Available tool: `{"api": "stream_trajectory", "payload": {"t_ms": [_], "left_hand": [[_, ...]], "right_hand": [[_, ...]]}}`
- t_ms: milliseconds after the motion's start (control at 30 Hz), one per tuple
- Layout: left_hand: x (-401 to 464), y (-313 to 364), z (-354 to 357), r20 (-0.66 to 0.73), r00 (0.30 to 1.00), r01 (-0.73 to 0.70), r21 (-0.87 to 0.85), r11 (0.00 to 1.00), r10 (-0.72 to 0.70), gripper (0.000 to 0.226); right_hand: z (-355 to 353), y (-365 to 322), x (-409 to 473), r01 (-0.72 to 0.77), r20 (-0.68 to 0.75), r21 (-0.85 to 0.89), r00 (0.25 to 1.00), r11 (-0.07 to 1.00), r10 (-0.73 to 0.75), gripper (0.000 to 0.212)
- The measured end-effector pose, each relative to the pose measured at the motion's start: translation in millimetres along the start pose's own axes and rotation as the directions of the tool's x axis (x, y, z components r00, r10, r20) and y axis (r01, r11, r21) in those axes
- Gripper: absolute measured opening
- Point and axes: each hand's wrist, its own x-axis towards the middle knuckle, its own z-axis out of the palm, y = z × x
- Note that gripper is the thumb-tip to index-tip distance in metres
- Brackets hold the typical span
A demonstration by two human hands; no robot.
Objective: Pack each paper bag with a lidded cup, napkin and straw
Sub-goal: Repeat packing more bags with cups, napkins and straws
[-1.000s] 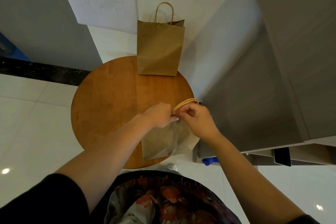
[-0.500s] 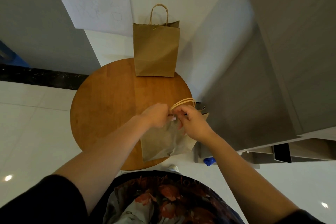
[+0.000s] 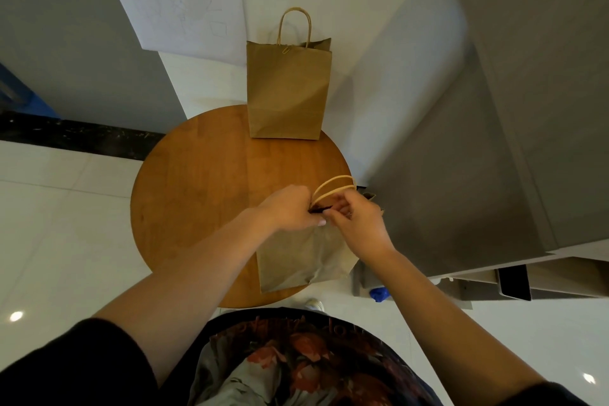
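1. 2 brown paper bags are in view, both on the round wooden counter [image 3: 197, 194]. No cup, napkin or straw shows outside them, and I cannot tell what either bag contains.
2. The far bag [image 3: 288, 92] stands upright at the counter's far edge, against the wall, its long axis vertical. Its twisted paper handle points straight up, and a small gold clip [image 3: 286, 50] sits at its top edge.
3. The near bag [image 3: 303, 260] is at the counter's near right edge, its bottom toward the person and its mouth away. Its 2 looped handles [image 3: 334, 188] arch away from the person, toward the right.
4. The left hand [image 3: 290, 208] is curled at the mouth of the near bag, fingers pinching the top edge.
5. The right hand [image 3: 357, 224] is curled just beside it, fingers also pinching at the bag's mouth; the 2 hands nearly touch.
6. A small dark object [image 3: 321, 209] sits between the fingertips of both hands; what it is cannot be made out.
7. 1 white sheet of paper [image 3: 179, 13] hangs on the wall, left of the far bag.
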Motion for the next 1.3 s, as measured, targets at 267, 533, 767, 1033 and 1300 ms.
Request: {"api": "stream_trajectory", "payload": {"t_ms": [267, 533, 767, 1033, 1300], "left_hand": [[-7.9, 6.9, -9.2, -0.113, 0.992, -0.082, -0.273, 0.958, 0.053, 0.010], [-13.0, 6.2, -6.3, -0.164, 0.986, -0.083, -0.371, 0.925, 0.023, 0.003], [-14.5, 11.9, -4.5, -0.202, 0.979, -0.034, -0.007, 0.999, 0.032, 0.055], [-13.1, 2.1, 6.1, -0.113, 0.992, 0.041, -0.140, 0.989, -0.057, 0.016], [-12.5, -0.6, 7.5, -0.090, 0.995, 0.041, -0.126, 0.991, -0.053, 0.021]], "right_hand": [[5.9, -1.2, -1.7, -0.037, -0.079, 0.190, 0.995, 0.981, 0.053, 0.008], [1.3, 3.8, -7.8, -0.080, -0.094, 0.203, 0.990, 0.976, 0.101, 0.011], [-5.3, 2.4, -6.3, 0.008, -0.122, -0.059, 0.992, 0.998, -0.015, 0.019], [-4.2, 0.5, -4.3, 0.113, -0.024, -0.196, 0.992, 0.974, -0.120, 0.020], [-2.7, -6.4, 0.5, 0.142, 0.071, -0.278, 0.989, 0.950, -0.127, 0.023]]}}
